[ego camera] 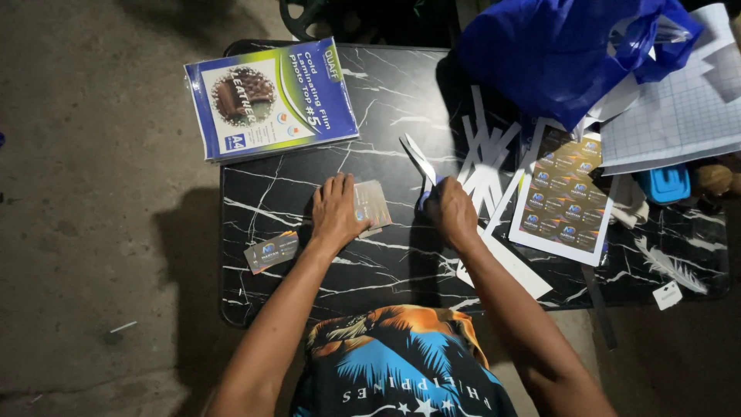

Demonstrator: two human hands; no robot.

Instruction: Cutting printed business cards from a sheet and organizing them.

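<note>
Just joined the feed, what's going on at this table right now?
A person is cutting printed cards at a black marble-pattern table. The left hand presses a small stack of cut cards flat; the right hand holds scissors, blades open and pointing away. One cut card lies apart at the left. An uncut sheet of cards and white paper strips lie to the right.

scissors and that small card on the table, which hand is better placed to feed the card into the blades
Left, probably. The left hand already rests on the small card, while the right hand grips the scissors, blades apart and pointing away, beside the card.
</note>
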